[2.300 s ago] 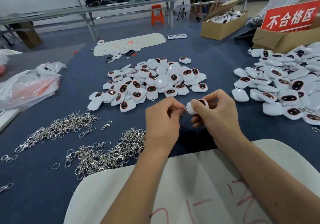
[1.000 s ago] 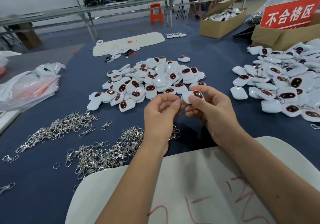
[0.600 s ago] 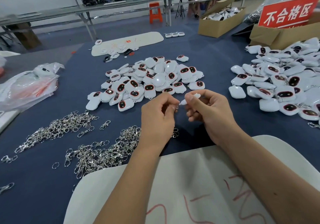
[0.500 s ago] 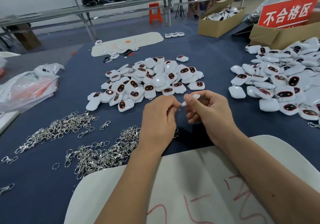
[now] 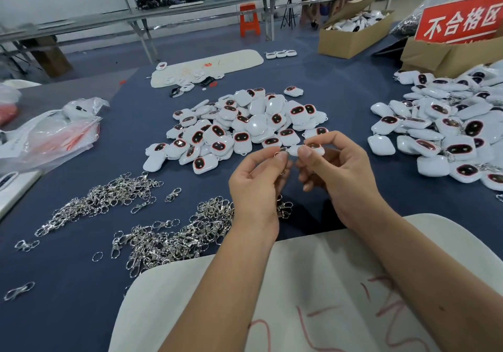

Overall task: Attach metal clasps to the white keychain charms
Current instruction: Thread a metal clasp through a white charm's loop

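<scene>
Holding white charms (image 5: 356, 22), a cardboard box (image 5: 351, 41) sits far right.

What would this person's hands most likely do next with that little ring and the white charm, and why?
Probably thread the ring onto the charm. The left hand pinches the ring right beside the charm's end, which the right hand holds steady; whether it is already hooked on is too small to tell.

A blue table (image 5: 353, 101) is carrying white charm piles (image 5: 239, 125) centre and right, clasp heaps (image 5: 168, 237) near left.
</scene>
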